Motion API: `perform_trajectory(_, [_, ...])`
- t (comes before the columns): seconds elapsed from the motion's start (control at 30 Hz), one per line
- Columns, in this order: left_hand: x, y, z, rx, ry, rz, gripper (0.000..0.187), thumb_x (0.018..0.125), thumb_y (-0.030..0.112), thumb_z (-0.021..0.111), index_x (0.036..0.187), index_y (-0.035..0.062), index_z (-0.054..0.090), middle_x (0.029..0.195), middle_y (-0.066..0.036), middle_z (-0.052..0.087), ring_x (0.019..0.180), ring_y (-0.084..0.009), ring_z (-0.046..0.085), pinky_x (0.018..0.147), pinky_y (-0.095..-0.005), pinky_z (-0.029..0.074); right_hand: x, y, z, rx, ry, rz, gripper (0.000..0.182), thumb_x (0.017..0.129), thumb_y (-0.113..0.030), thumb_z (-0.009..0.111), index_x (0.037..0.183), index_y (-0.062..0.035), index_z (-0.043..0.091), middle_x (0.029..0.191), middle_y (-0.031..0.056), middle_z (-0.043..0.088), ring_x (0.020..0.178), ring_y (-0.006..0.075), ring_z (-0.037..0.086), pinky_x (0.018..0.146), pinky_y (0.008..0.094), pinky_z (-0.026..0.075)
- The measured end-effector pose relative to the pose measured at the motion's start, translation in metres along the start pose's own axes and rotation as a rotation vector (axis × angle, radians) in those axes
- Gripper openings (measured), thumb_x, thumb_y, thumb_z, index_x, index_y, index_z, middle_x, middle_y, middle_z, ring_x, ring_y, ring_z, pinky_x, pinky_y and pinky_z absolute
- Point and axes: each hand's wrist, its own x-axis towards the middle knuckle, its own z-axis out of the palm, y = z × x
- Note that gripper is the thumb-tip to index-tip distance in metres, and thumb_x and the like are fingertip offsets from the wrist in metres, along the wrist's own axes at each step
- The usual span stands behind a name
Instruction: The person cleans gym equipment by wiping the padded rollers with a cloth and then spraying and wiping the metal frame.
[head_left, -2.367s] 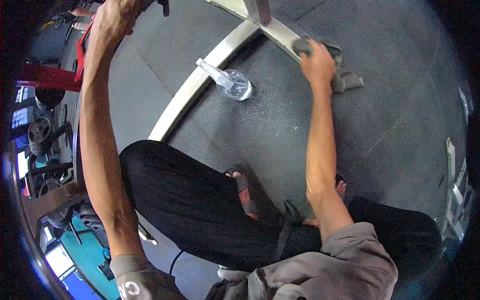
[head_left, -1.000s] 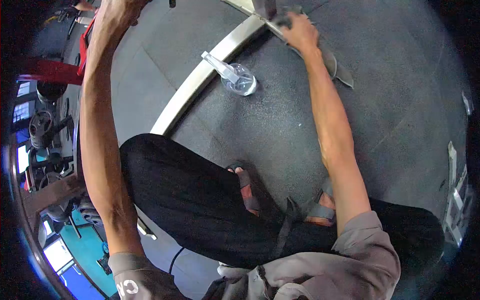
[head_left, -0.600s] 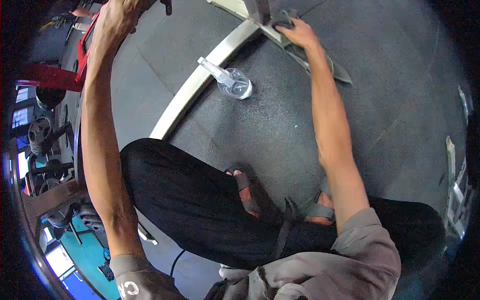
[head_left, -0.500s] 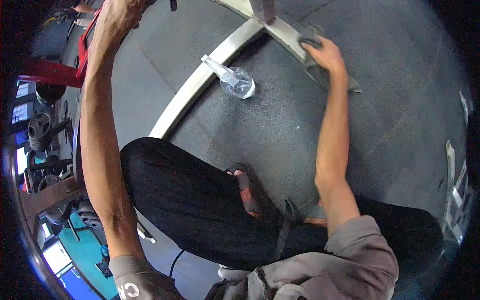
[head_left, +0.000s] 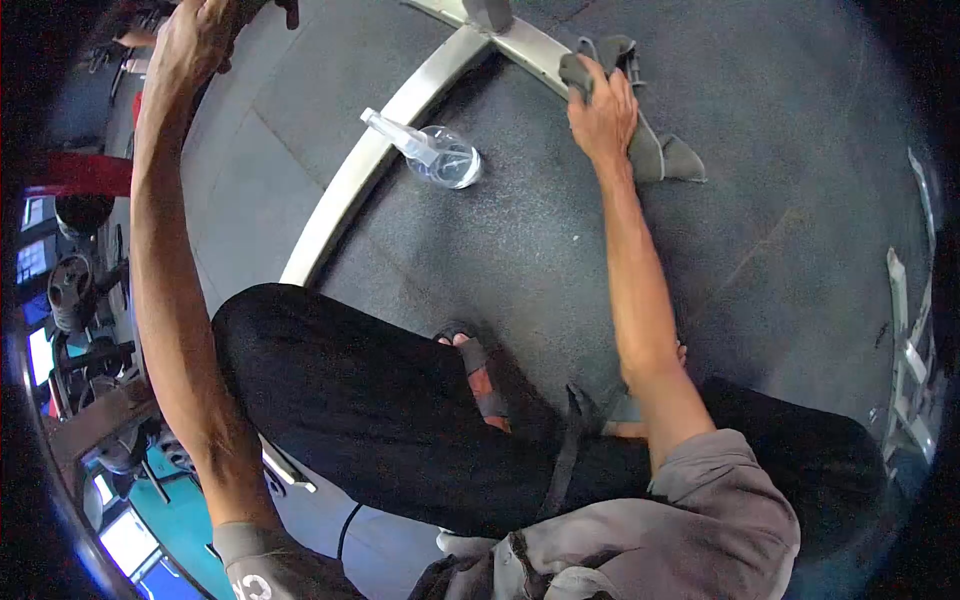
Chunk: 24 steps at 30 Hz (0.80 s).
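The right hand (head_left: pixel 603 112) reaches forward at full arm's length, fingers curled over a grey cloth (head_left: pixel 640 140) pressed onto the metal bar (head_left: pixel 530 48) of a floor frame. The left hand (head_left: pixel 195 35) is raised at the picture's top edge, closed around something dark. A clear spray bottle (head_left: pixel 430 158) lies beside the curved rail (head_left: pixel 350 190). Open rubber floor (head_left: pixel 790 230) spreads to the right; weight plates (head_left: pixel 70 290) stand at left.

Dark speckled rubber floor (head_left: pixel 560 260); weight plates on rack (head_left: pixel 70 290) at left; teal flooring (head_left: pixel 185 500) beyond
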Motion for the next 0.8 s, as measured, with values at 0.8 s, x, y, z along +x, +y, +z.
perform_trajectory(0.8, [-0.008, 0.003, 0.007, -0.021, 0.01, 0.002, 0.05, 0.097, 0.009, 0.041, 0.146, 0.0145, 0.037, 0.085, -0.018, 0.061, 0.062, -0.0258, 0.065, 0.056, -0.0389, 0.053, -0.038, -0.041, 0.035, -0.317, -0.042, -0.012, 0.043, 0.079, -0.013, 0.067, 0.12, -0.0236, 0.07, 0.134, 0.0179, 0.048, 0.135, 0.0444, 0.033, 0.111, 0.0654, 0.019])
